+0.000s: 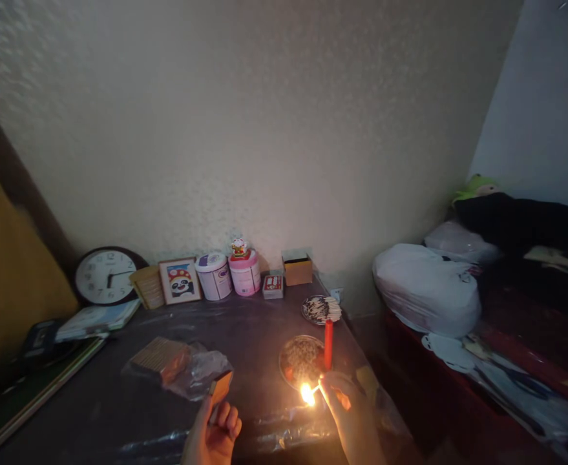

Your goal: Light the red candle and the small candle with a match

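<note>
Item: lit match (314,390), a thin pale stick with a bright orange-white flame at its left tip, pinched between the fingertips of the right hand (346,403) low over the near edge of the worktop (245,323).

Left hand (214,431): fingers curled closed around a small orange matchbox (220,387), flat and rectangular.

Red candle (328,344): smooth wax cylinder, upright, just beside a round shallow dish (300,361) with a speckled fill; the flame sits just below the dish.

Second dish (320,309): round, heaped with pale sticks, further back.

Crinkled clear plastic bag (181,368): holds a tan ribbed block.

Back row against the textured wall: round clock (105,276), framed panda picture (181,281), two cylindrical tubs (229,274), small cardboard box (297,267).
</note>
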`<state>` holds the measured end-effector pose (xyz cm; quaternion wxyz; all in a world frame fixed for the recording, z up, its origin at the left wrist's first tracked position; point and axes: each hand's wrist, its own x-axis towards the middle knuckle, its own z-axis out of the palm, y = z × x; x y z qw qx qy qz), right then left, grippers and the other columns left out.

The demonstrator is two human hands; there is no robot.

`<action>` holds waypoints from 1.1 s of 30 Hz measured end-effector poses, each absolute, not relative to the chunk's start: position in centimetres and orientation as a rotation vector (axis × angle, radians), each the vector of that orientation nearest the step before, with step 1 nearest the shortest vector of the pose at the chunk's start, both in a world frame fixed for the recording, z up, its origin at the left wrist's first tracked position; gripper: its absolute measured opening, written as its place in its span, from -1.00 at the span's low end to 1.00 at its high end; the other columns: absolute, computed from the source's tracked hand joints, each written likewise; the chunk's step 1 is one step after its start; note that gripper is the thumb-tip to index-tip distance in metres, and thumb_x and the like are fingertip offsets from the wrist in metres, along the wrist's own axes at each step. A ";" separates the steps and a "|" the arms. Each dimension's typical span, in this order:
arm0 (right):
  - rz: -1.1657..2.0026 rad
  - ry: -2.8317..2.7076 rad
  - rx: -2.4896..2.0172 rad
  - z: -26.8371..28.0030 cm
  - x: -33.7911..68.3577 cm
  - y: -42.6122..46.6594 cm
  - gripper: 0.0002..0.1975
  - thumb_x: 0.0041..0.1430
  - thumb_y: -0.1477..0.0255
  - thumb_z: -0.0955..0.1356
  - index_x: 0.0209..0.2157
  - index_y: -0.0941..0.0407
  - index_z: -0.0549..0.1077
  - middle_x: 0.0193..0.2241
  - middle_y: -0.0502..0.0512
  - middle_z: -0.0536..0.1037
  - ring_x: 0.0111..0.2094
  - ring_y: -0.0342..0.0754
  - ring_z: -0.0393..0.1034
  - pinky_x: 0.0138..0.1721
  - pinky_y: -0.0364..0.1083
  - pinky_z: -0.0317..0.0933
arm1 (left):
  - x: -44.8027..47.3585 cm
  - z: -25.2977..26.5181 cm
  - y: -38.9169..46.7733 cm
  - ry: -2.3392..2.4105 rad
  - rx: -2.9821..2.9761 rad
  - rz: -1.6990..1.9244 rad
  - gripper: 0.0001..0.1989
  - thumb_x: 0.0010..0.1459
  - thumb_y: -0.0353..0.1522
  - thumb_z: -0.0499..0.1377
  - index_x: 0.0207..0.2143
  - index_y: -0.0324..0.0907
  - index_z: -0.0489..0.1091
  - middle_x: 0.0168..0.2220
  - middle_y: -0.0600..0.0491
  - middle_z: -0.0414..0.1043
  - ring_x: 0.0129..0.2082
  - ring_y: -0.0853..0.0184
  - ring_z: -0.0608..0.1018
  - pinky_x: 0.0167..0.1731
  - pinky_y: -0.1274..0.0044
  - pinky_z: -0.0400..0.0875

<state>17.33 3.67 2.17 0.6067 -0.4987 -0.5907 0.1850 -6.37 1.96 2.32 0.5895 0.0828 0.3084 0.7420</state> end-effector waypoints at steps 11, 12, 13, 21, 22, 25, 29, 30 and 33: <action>0.700 -1.318 -1.173 3.0 17.5 3.6 -0.78 0.12 0.26 0.36 -0.42 0.11 0.54 -0.32 0.13 0.61 -0.24 0.02 0.50 -0.22 -0.13 0.41 | -6.0 2.9 1.6 0.748 0.115 1.687 -0.60 -0.35 -0.22 0.46 -0.68 -0.17 0.28 -0.72 0.24 0.17 -0.70 0.46 0.27 -0.72 0.58 0.20; 0.704 -1.320 -1.175 2.9 17.5 3.7 -0.78 0.12 0.26 0.36 -0.41 0.11 0.54 -0.32 0.14 0.61 -0.23 0.02 0.50 -0.21 -0.12 0.40 | -5.9 2.9 1.6 0.751 0.111 1.689 -0.60 -0.37 -0.22 0.47 -0.66 -0.16 0.30 -0.72 0.24 0.17 -0.70 0.46 0.27 -0.72 0.58 0.20; 0.707 -1.319 -1.175 2.7 17.6 3.8 -0.77 0.12 0.25 0.36 -0.40 0.11 0.55 -0.31 0.14 0.60 -0.22 0.02 0.49 -0.20 -0.12 0.39 | -6.0 2.9 1.6 0.759 0.108 1.687 -0.61 -0.40 -0.23 0.48 -0.64 -0.15 0.33 -0.72 0.24 0.18 -0.70 0.46 0.27 -0.72 0.58 0.20; 0.710 -1.345 -1.150 2.2 17.6 3.7 -0.75 0.13 0.23 0.35 -0.32 0.11 0.54 -0.27 0.15 0.56 -0.20 0.03 0.46 -0.16 -0.09 0.35 | -6.1 2.8 2.1 0.792 0.071 1.672 -0.53 -0.60 -0.22 0.51 -0.63 -0.13 0.34 -0.74 0.27 0.13 -0.71 0.47 0.22 -0.72 0.58 0.17; 0.706 -1.352 -1.153 2.4 17.5 3.6 -0.76 0.14 0.24 0.34 -0.32 0.11 0.54 -0.27 0.15 0.56 -0.20 0.03 0.46 -0.16 -0.09 0.34 | -6.1 2.8 2.1 0.796 0.070 1.675 -0.52 -0.62 -0.23 0.51 -0.61 -0.13 0.34 -0.74 0.28 0.12 -0.72 0.47 0.21 -0.72 0.58 0.17; 0.700 -1.372 -1.170 2.9 17.4 3.5 -0.77 0.16 0.26 0.32 -0.34 0.11 0.53 -0.28 0.14 0.54 -0.21 0.01 0.45 -0.17 -0.12 0.32 | -6.1 2.7 2.2 0.813 0.082 1.642 -0.50 -0.61 -0.22 0.50 -0.70 -0.14 0.25 -0.74 0.26 0.12 -0.71 0.46 0.23 -0.71 0.56 0.19; 0.715 -1.390 -1.185 3.3 17.3 3.3 -0.78 0.18 0.27 0.31 -0.33 0.10 0.53 -0.28 0.12 0.54 -0.22 -0.01 0.45 -0.19 -0.15 0.30 | -6.3 2.4 2.2 0.799 0.114 1.630 -0.52 -0.51 -0.20 0.49 -0.69 -0.13 0.23 -0.73 0.26 0.11 -0.71 0.45 0.22 -0.70 0.55 0.17; 0.717 -1.390 -1.187 3.3 17.3 3.3 -0.78 0.17 0.27 0.31 -0.33 0.10 0.53 -0.28 0.12 0.54 -0.22 -0.01 0.45 -0.19 -0.15 0.30 | -6.3 2.3 2.2 0.792 0.120 1.637 -0.53 -0.49 -0.20 0.48 -0.68 -0.13 0.22 -0.73 0.26 0.11 -0.70 0.45 0.23 -0.69 0.55 0.17; 0.720 -1.384 -1.215 3.3 17.4 3.3 -0.75 0.15 0.25 0.32 -0.33 0.12 0.54 -0.28 0.14 0.55 -0.22 0.01 0.45 -0.18 -0.15 0.29 | -6.4 2.0 2.3 0.786 0.135 1.632 -0.51 -0.42 -0.19 0.46 -0.69 -0.13 0.17 -0.72 0.26 0.09 -0.70 0.46 0.23 -0.69 0.54 0.16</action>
